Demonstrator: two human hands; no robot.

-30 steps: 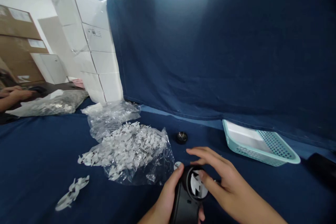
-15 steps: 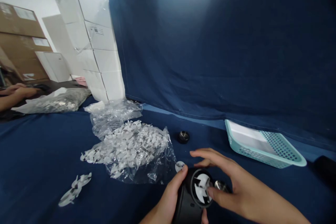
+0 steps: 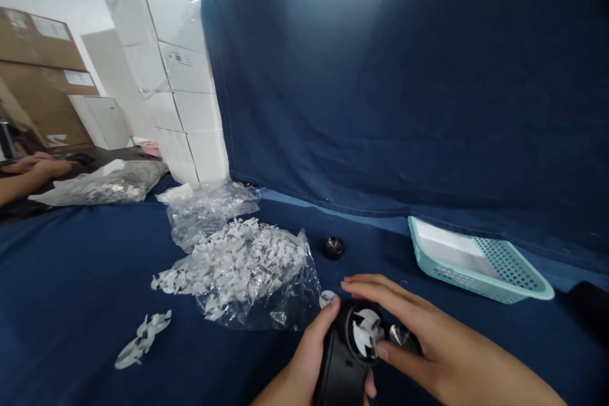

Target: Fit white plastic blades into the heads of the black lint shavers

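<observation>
My left hand [image 3: 307,361] is wrapped round a black hand-held device [image 3: 343,358] at the bottom middle. Its round opening holds a small white fan-shaped part [image 3: 366,332]. My right hand [image 3: 423,342] curves over the device from the right, thumb pressing at the edge of the white part, fingers arched above it. A shiny dark round piece [image 3: 402,335] lies just under my right fingers. A small white disc [image 3: 327,297] lies on the cloth beside my left thumb.
A clear bag spilling several white plastic parts [image 3: 238,263] lies left of my hands, loose ones [image 3: 143,339] farther left. A black cap [image 3: 333,246] sits behind. A teal basket [image 3: 476,263] stands right. Another person's hands [image 3: 33,168] rest at the far left by a grey bag [image 3: 104,183].
My right hand slid rightward off the device's opening, so the white part now shows in full. The shiny round piece has come into view under my fingers. The left hand keeps its grip.
</observation>
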